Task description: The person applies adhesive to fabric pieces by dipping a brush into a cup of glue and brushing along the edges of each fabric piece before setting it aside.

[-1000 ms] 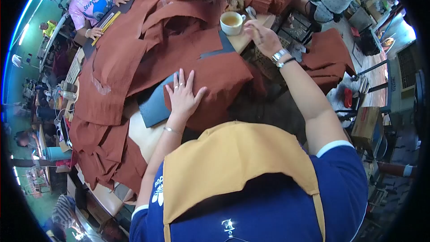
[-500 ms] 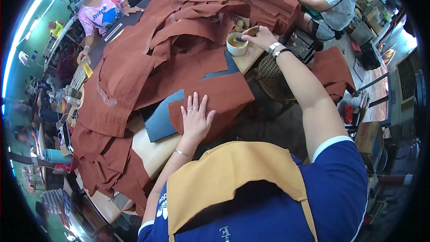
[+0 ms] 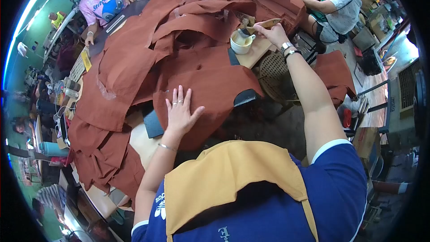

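My left hand [image 3: 181,115] lies flat with spread fingers on a rust-brown fabric piece [image 3: 210,85]. Blue-grey sheet material [image 3: 153,124] shows from under the fabric at its left, and another bit [image 3: 246,97] at its right edge. With my right hand [image 3: 271,33] I grip a brush [image 3: 271,22] by its wooden handle. Its dark bristle end is at the rim of a white cup [image 3: 242,48], which has yellowish stuff inside. The cup stands near the edge of a pale wooden tabletop [image 3: 257,56].
A big heap of rust-brown fabric [image 3: 183,9] covers the table beyond my hands. A cane-seated chair [image 3: 275,74] stands below the cup, with more brown fabric [image 3: 333,74] to its right. Co-workers sit at upper left [image 3: 104,4] and upper right [image 3: 338,11].
The brown piece under my left hand now lies spread over more of the blue-grey material. That hand has shifted left. The brush has tilted, its handle more visible, and my right hand has moved slightly right.
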Demonstrator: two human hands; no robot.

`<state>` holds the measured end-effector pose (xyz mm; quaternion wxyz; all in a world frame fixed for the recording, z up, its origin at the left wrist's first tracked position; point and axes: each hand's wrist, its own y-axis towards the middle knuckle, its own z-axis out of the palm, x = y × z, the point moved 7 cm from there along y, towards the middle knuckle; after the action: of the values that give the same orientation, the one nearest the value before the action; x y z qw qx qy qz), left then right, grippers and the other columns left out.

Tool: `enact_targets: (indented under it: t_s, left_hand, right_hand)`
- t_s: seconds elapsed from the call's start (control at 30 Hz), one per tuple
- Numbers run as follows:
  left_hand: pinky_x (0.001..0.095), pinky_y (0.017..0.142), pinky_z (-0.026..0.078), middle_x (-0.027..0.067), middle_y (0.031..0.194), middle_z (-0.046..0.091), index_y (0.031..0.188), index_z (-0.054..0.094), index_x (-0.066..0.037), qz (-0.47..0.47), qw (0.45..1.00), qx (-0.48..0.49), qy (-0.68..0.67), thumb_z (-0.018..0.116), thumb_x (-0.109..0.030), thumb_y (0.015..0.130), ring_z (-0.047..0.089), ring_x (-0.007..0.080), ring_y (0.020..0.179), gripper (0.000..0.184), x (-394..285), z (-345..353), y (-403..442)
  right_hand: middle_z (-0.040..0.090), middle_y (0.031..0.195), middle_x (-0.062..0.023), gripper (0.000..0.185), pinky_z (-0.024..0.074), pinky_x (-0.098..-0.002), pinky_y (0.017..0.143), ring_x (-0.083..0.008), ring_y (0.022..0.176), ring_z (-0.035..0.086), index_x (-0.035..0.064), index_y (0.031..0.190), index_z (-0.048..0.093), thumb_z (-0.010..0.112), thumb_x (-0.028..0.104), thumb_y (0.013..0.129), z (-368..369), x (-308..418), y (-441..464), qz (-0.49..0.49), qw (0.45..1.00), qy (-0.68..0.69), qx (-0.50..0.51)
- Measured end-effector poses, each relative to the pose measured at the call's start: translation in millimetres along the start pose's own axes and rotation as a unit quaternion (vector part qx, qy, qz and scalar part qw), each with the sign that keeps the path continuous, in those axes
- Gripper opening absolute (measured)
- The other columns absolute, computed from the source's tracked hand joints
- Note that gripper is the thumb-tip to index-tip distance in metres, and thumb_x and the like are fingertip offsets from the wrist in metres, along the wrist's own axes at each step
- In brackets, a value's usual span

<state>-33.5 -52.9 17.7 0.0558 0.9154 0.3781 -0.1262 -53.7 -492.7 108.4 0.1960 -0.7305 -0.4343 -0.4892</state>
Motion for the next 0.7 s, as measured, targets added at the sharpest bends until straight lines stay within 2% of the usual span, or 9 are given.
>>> enact_targets:
  t_s: [0.03, 0.17, 0.2, 0.3, 0.33, 0.47, 0.57, 0.63, 0.7]
  left_hand:
    - [0.0649, 0.118, 0.011, 0.0194, 0.165, 0.017, 0.156, 0.032, -0.015, -0.022, 0.999, 0.019, -0.031, 0.053, -0.071, 0.088, 0.013, 0.0394, 0.152, 0.091, -9, 4, -4]
    - [0.0662, 0.116, 0.015, 0.0190, 0.164, 0.021, 0.155, 0.035, -0.015, 0.010, 1.000, -0.012, 0.013, 0.055, -0.072, 0.086, 0.016, 0.0400, 0.151, 0.092, -20, -1, -4]
    - [0.0665, 0.116, 0.016, 0.0189, 0.163, 0.022, 0.154, 0.036, -0.015, 0.023, 0.999, -0.013, 0.018, 0.056, -0.072, 0.085, 0.017, 0.0400, 0.151, 0.092, -19, -1, -1]
    - [0.0662, 0.116, 0.017, 0.0187, 0.163, 0.024, 0.154, 0.038, -0.016, 0.061, 0.998, -0.012, 0.014, 0.057, -0.073, 0.084, 0.019, 0.0397, 0.151, 0.092, -15, -1, 9]
    - [0.0655, 0.116, 0.017, 0.0178, 0.163, 0.025, 0.153, 0.038, -0.018, 0.074, 0.997, -0.019, 0.021, 0.058, -0.072, 0.083, 0.020, 0.0389, 0.151, 0.091, -14, 0, 13]
    - [0.0646, 0.117, 0.017, 0.0157, 0.163, 0.025, 0.153, 0.039, -0.019, 0.097, 0.995, -0.010, 0.022, 0.059, -0.071, 0.084, 0.020, 0.0372, 0.151, 0.089, -16, 0, 25]
    - [0.0649, 0.117, 0.016, 0.0142, 0.165, 0.022, 0.155, 0.036, -0.021, 0.113, 0.993, -0.005, 0.032, 0.057, -0.071, 0.085, 0.018, 0.0361, 0.152, 0.088, -19, 1, 31]
    - [0.0646, 0.117, 0.016, 0.0153, 0.164, 0.023, 0.154, 0.038, -0.020, 0.122, 0.992, -0.006, 0.027, 0.058, -0.072, 0.084, 0.018, 0.0364, 0.152, 0.089, -21, 2, 36]
    - [0.0645, 0.117, 0.016, 0.0160, 0.164, 0.023, 0.153, 0.039, -0.019, 0.130, 0.991, -0.008, 0.023, 0.058, -0.072, 0.083, 0.019, 0.0367, 0.152, 0.090, -23, 3, 39]
  right_hand:
    - [0.076, 0.092, -0.0074, 0.035, 0.0564, -0.0301, 0.075, -0.0158, 0.082, 0.072, 0.0052, 0.104, 0.075, 0.080, 0.033, 0.084, -5, 10, -12, -0.047, 0.998, -0.029, -0.009]
    - [0.076, 0.096, -0.0081, 0.026, 0.0543, -0.0303, 0.082, -0.0167, 0.089, 0.072, 0.0090, 0.106, 0.075, 0.076, 0.026, 0.087, 4, 24, -61, -0.202, 0.961, -0.188, 0.007]
    - [0.076, 0.093, -0.0106, 0.024, 0.0540, -0.0298, 0.081, -0.0175, 0.087, 0.072, 0.0067, 0.104, 0.075, 0.075, 0.025, 0.089, 8, 37, -79, -0.311, 0.916, -0.253, -0.010]
    - [0.075, 0.093, -0.0106, 0.026, 0.0541, -0.0305, 0.080, -0.0174, 0.084, 0.072, 0.0075, 0.107, 0.075, 0.075, 0.025, 0.088, 15, 43, -116, -0.097, 0.986, -0.125, 0.061]
    - [0.075, 0.089, -0.0080, 0.028, 0.0541, -0.0289, 0.075, -0.0142, 0.081, 0.071, 0.0066, 0.109, 0.074, 0.075, 0.026, 0.090, 17, 45, -128, -0.115, 0.988, -0.087, 0.062]
    - [0.073, 0.091, -0.0017, 0.025, 0.0545, -0.0242, 0.071, -0.0090, 0.082, 0.069, 0.0034, 0.108, 0.073, 0.073, 0.024, 0.093, 1, 60, -194, 0.046, 0.989, 0.139, -0.001]
    - [0.073, 0.094, -0.0013, 0.023, 0.0549, -0.0244, 0.072, -0.0090, 0.082, 0.068, 0.0036, 0.108, 0.073, 0.074, 0.019, 0.092, -4, 62, -237, 0.060, 0.984, 0.167, -0.022]
    - [0.074, 0.090, -0.0018, 0.018, 0.0537, -0.0247, 0.072, -0.0067, 0.080, 0.067, 0.0048, 0.101, 0.075, 0.076, 0.012, 0.085, 2, 70, -252, -0.014, 0.997, -0.060, -0.045]
    - [0.074, 0.086, -0.0042, 0.016, 0.0531, -0.0249, 0.072, -0.0063, 0.078, 0.066, 0.0029, 0.098, 0.075, 0.076, 0.011, 0.084, 22, 66, -263, -0.014, 0.998, -0.050, -0.031]
